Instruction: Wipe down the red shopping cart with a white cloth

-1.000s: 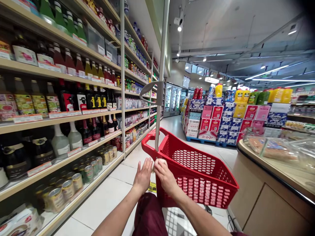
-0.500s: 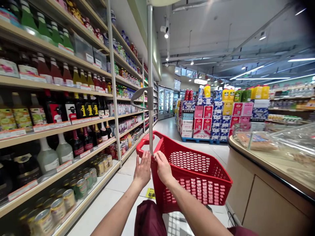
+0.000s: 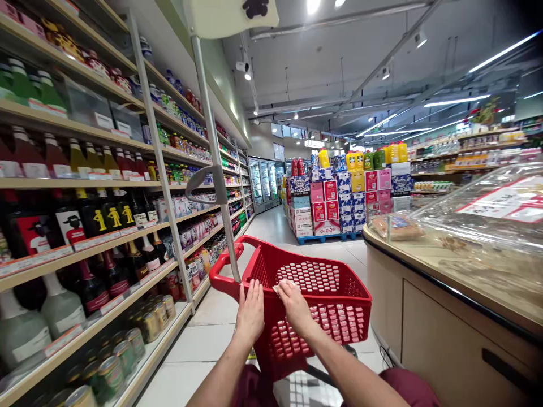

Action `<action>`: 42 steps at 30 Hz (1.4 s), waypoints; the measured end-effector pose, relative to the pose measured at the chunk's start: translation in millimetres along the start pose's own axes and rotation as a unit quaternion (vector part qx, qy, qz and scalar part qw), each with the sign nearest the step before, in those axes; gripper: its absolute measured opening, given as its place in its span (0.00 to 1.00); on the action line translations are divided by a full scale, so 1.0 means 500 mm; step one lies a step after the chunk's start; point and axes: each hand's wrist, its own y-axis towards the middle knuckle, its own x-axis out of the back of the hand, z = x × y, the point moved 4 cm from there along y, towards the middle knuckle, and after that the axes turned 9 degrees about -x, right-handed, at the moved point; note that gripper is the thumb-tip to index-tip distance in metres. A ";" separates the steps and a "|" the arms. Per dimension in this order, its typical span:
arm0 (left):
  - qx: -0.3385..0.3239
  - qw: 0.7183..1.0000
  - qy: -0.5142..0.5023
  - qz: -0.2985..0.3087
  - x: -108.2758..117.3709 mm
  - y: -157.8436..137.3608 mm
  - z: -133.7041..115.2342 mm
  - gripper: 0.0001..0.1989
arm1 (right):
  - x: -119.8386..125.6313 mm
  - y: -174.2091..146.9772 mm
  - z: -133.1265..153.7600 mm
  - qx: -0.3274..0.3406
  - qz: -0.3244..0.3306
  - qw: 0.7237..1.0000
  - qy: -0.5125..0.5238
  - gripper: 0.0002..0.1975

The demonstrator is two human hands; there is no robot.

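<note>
In front of me stands a red plastic shopping cart (image 3: 271, 302) with a perforated basket. My left hand (image 3: 250, 316) lies flat with fingers stretched out against the near end of the cart, just right of the pole's foot. On the basket's near rim rests my right hand (image 3: 294, 308), its fingers bent together over a small white piece (image 3: 277, 289) that looks like tissue or cloth. A metal pole (image 3: 218, 150) rises from the cart beside its red handle (image 3: 223, 277). The pole carries a grey loop (image 3: 206, 185) and a cream sign (image 3: 233, 18).
Shelves (image 3: 112, 183) of bottles and cans line the left side. A curved wooden counter (image 3: 424, 282) with clear covers stands close on the right. Stacked drink boxes (image 3: 326, 200) stand on a blue pallet ahead. Pale floor tiles (image 3: 197, 342) run between shelves and counter.
The view has swung right, so shelves, pole and cart appear farther left. My right hand has moved right along the basket rim, away from the pole. My left hand stays flat against the cart.
</note>
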 end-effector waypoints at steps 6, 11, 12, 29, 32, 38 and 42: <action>-0.022 0.999 -0.018 0.020 -0.002 0.022 -0.051 0.32 | 0.082 -0.075 -0.200 -0.098 -0.030 0.993 -0.062 0.20; -0.072 0.995 -0.046 0.049 -0.004 0.054 -0.129 0.30 | 0.065 -0.069 -0.155 -0.004 0.028 0.999 -0.042 0.22; -0.074 0.995 -0.049 0.052 -0.003 0.057 -0.137 0.30 | 0.068 -0.073 -0.160 0.008 0.034 0.999 -0.037 0.22; -0.075 0.988 -0.089 0.099 0.010 0.084 -0.213 0.32 | 0.151 -0.142 -0.365 -0.206 0.021 0.976 -0.065 0.24; -0.060 0.989 -0.089 0.104 0.011 0.083 -0.213 0.32 | 0.148 -0.145 -0.367 -0.226 0.007 0.972 -0.069 0.27; -0.070 0.988 -0.100 0.094 0.011 0.078 -0.213 0.31 | 0.129 -0.134 -0.322 -0.114 0.059 0.992 -0.017 0.26; -0.060 0.989 -0.099 0.096 0.008 0.076 -0.217 0.31 | 0.140 -0.136 -0.352 -0.223 0.017 0.973 -0.062 0.25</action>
